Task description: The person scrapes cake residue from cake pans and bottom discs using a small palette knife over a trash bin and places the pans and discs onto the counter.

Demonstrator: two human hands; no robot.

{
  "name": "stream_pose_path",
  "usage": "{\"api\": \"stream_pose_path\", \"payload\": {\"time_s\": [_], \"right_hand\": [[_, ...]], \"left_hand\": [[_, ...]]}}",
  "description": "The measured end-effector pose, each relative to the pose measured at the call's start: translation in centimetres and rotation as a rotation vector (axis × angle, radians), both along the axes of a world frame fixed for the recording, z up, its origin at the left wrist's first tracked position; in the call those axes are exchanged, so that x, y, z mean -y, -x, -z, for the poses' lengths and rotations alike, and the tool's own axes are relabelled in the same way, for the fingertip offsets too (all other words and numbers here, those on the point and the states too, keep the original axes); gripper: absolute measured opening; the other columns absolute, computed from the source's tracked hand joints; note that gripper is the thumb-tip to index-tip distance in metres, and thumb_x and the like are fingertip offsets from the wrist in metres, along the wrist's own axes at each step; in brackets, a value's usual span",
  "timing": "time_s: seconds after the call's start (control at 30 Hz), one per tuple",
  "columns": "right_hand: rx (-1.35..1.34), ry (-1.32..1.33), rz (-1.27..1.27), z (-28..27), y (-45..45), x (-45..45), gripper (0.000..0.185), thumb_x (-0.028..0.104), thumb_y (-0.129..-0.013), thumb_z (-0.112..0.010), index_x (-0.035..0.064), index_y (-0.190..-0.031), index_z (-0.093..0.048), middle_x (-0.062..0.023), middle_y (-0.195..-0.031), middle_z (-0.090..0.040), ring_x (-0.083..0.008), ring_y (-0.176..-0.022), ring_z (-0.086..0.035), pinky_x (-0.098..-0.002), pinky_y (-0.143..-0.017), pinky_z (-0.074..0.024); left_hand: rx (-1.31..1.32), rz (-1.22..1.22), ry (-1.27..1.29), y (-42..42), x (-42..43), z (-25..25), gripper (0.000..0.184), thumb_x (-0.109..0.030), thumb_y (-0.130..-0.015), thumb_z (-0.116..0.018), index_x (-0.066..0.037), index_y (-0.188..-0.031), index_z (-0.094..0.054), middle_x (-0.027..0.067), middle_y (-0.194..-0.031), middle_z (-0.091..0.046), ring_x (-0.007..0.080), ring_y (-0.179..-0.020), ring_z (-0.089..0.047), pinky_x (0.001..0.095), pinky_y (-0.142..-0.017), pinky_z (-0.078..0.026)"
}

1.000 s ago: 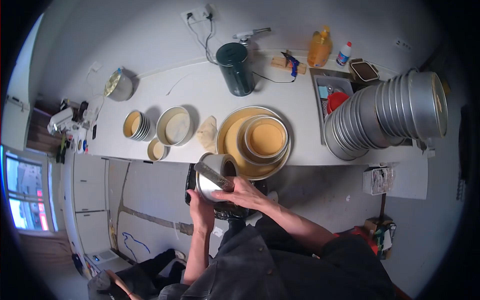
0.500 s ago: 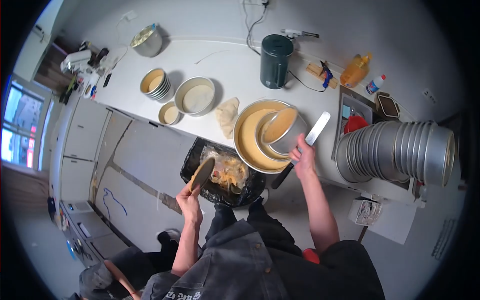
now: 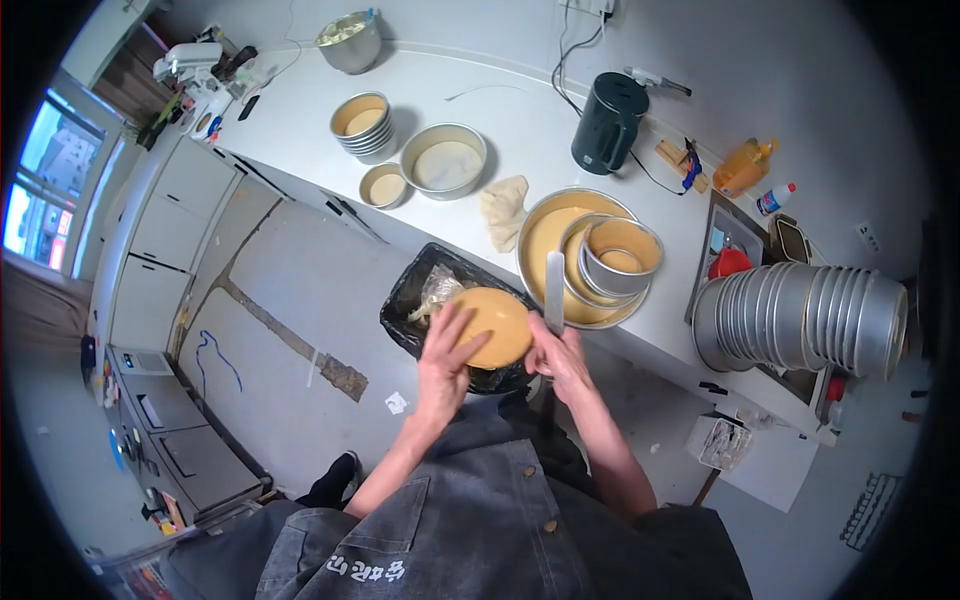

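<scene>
A round, tan-coated cake pan base (image 3: 497, 338) is held over a bin lined with a black bag (image 3: 403, 312). My left hand (image 3: 442, 362) grips it from the left, fingers spread over its face. My right hand (image 3: 562, 362) is closed on a spatula (image 3: 555, 285), whose metal blade points up and away; its fingers are at the base's right edge. Just beyond stands a large cake pan (image 3: 527, 225) with tan residue. Inside it sit smaller pans, the topmost a deep round pan (image 3: 645, 270).
On the white counter are a cloth (image 3: 503, 212), a wide pan (image 3: 472, 187), a small pan (image 3: 383, 187), stacked small pans (image 3: 366, 143) and a dark green kettle (image 3: 605, 125). A long row of nested pans (image 3: 790, 318) lies by the sink at right.
The deep pan has left my right hand and now rests in the large pan. Both hands have come together at the pan base, which has turned its coated face up. The view has shifted.
</scene>
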State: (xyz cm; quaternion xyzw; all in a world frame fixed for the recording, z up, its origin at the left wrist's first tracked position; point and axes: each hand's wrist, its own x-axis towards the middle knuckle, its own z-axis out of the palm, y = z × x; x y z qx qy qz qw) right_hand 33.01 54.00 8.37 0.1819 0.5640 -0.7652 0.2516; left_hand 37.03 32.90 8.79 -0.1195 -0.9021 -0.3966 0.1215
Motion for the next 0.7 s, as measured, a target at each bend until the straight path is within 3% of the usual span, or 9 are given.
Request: {"api": "stream_pose_path", "payload": {"time_s": [0.17,0.23,0.3,0.33,0.37,0.47,0.57,0.63,0.7], "right_hand": [[-0.111,-0.141,0.008,-0.4,1.1,4.8,0.027,0.031,-0.1,-0.067,0.0057,-0.111,-0.071,0.0059,-0.072,-0.057,-0.0016,-0.052,-0.042,-0.0207,-0.045,-0.026],[-0.124,-0.175,-0.013,-0.7,0.8,6.5,0.027,0.03,-0.101,-0.066,0.0058,-0.112,-0.071,0.0066,-0.073,-0.056,-0.0007,-0.053,-0.039,-0.0209,-0.045,-0.0252],[-0.252,-0.15,-0.043,0.1,0.8,8.5,0.026,0.03,-0.102,-0.065,0.0064,-0.112,-0.072,0.0082,-0.073,-0.053,0.0003,-0.053,-0.034,-0.0205,-0.047,-0.023],[-0.32,-0.261,-0.103,1.0,0.7,9.2,0.044,0.04,-0.105,-0.055,-0.0015,-0.112,-0.07,-0.0077,-0.076,-0.069,-0.0225,-0.065,-0.065,-0.0342,-0.072,-0.051],[-0.318,-0.266,-0.11,0.1,0.6,9.6,0.044,0.04,-0.105,-0.055,-0.0015,-0.112,-0.07,-0.0077,-0.076,-0.069,-0.0225,-0.065,-0.065,-0.0342,-0.072,-0.051],[-0.447,-0.996,-0.479,-0.3,-0.7,10.3,0.064,0.051,-0.108,-0.032,-0.0024,-0.12,-0.065,-0.0318,-0.088,-0.069,-0.0517,-0.09,-0.068,-0.0573,-0.086,-0.0522],[-0.777,-1.119,-0.833,-1.1,-4.5,12.3,0.035,0.037,-0.106,-0.047,0.0136,-0.123,-0.066,-0.0259,-0.088,-0.072,-0.0476,-0.077,-0.07,-0.0584,-0.069,-0.0562],[-0.827,-1.085,-0.75,-1.4,-6.5,14.0,0.035,0.037,-0.105,-0.051,0.0075,-0.111,-0.069,-0.0255,-0.083,-0.072,-0.0453,-0.07,-0.07,-0.0564,-0.06,-0.056],[-0.744,-1.03,-0.665,-1.6,-6.7,15.2,0.054,0.047,-0.105,-0.05,-0.0015,-0.094,-0.071,-0.0261,-0.071,-0.069,-0.045,-0.066,-0.07,-0.0549,-0.059,-0.0563]], "left_hand": [[0.135,-0.044,-0.277,-2.2,3.2,-1.8,0.073,0.019,-0.079,-0.055,-0.007,-0.147,-0.054,0.019,-0.155,-0.048,0.0347,-0.152,-0.032,0.047,-0.126,-0.024],[0.44,-0.233,-1.321,-3.2,4.5,-1.3,0.072,0.01,-0.091,-0.059,0.001,-0.157,-0.033,0.0208,-0.155,-0.046,0.0318,-0.149,-0.039,0.0446,-0.124,-0.029],[0.607,-0.199,-1.365,-3.2,6.2,-2.4,0.063,-0.004,-0.101,-0.059,0.006,-0.155,-0.029,0.0202,-0.149,-0.051,0.0289,-0.138,-0.051,0.044,-0.117,-0.041],[0.623,-0.21,-1.411,-3.2,6.4,-1.7,0.055,-0.009,-0.103,-0.057,0.005,-0.151,-0.035,0.0182,-0.146,-0.054,0.0282,-0.132,-0.056,0.0445,-0.112,-0.046],[0.642,-0.222,-1.457,-3.3,6.5,-1.2,0.048,-0.013,-0.106,-0.054,0.005,-0.148,-0.04,0.0163,-0.142,-0.057,0.0275,-0.126,-0.061,0.045,-0.107,-0.052],[0.491,-0.315,-1.493,-3.3,6.9,0.2,0.038,-0.016,-0.108,-0.052,0.003,-0.14,-0.046,0.0143,-0.135,-0.06,0.0261,-0.122,-0.064,0.0464,-0.1,-0.057],[0.423,-0.435,-1.49,-3.1,6.7,1.4,0.03,-0.015,-0.108,-0.052,0.0,-0.133,-0.051,0.0113,-0.129,-0.063,0.023,-0.116,-0.065,0.0411,-0.097,-0.057],[0.409,-0.557,-1.47,-3.0,6.4,2.2,0.024,-0.016,-0.109,-0.051,-0.004,-0.129,-0.052,0.0068,-0.115,-0.065,0.0126,-0.091,-0.066,0.0258,-0.071,-0.055],[0.392,-0.592,-1.459,-3.1,6.1,1.7,0.024,-0.016,-0.109,-0.052,-0.006,-0.131,-0.052,0.0056,-0.112,-0.065,0.0116,-0.09,-0.064,0.0249,-0.07,-0.051]]}}
